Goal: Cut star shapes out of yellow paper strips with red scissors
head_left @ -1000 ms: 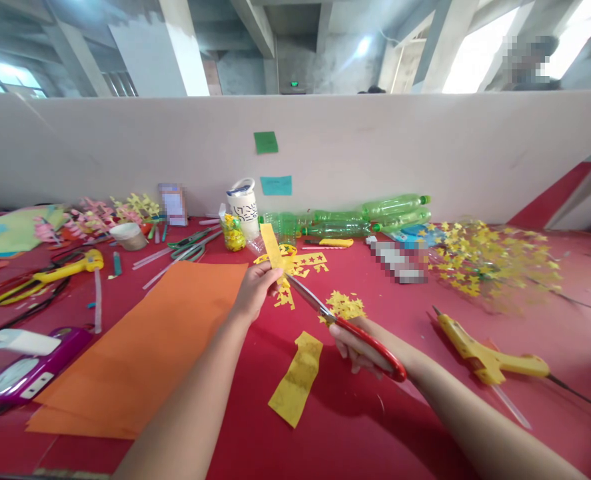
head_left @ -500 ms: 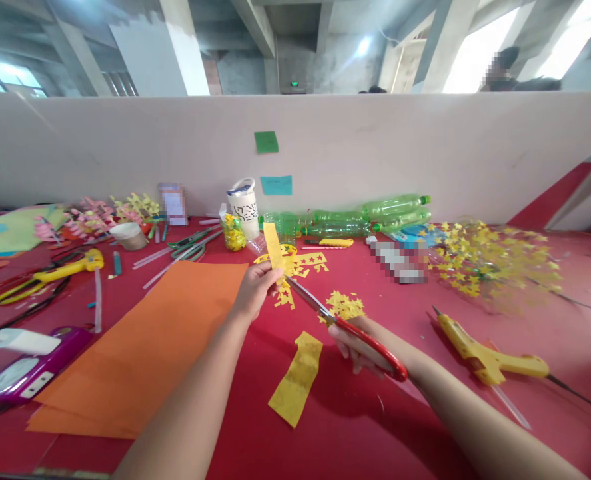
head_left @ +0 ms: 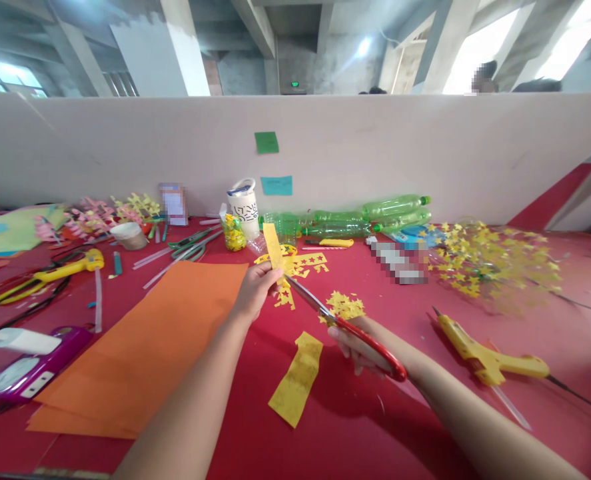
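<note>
At the bottom centre of the frame, a loose yellow paper piece (head_left: 295,390) lies on the red tabletop (head_left: 248,433), showing faint marks and a notched upper end, so it looks only partly used; right of centre, the right hand (head_left: 358,347) has its fingers closed round the handles of the red scissors (head_left: 372,343), blades pointing up and left; at the middle, loose yellow stars (head_left: 345,305) lie heaped, a good share of the cutting apparently done; left of them, the left hand (head_left: 256,288) pinches a yellow strip (head_left: 272,245) upright between its fingers, the blade tips at its lower end; whether they bite the paper is too small to tell; this strip seems mostly uncut, so work is left; just beyond, yellow scraps (head_left: 316,259) with star-shaped holes look finished with.
</note>
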A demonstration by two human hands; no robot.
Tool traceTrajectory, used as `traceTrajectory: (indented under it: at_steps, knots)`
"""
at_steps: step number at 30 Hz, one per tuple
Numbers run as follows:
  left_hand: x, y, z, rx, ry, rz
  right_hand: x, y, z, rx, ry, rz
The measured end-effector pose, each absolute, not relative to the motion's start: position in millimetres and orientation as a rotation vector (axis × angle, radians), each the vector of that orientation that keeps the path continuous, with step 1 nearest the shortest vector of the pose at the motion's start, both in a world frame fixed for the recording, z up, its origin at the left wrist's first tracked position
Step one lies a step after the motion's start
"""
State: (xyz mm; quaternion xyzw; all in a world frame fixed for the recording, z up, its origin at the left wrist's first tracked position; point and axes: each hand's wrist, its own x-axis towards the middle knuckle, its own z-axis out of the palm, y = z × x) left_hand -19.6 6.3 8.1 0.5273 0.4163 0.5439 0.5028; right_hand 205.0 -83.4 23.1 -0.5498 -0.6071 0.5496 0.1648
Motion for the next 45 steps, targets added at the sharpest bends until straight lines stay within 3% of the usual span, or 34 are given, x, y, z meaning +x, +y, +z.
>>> traceTrajectory:
  at_steps: [35,45]
  knots:
    - [-3,-1,0,1.214,0.905,1.316,203,-83,10,-1.374,-1.634,1.602]
    - [-3,-1,1,1.160,0.896,1.312,200,-85,15,-1.515,-1.637,1.518]
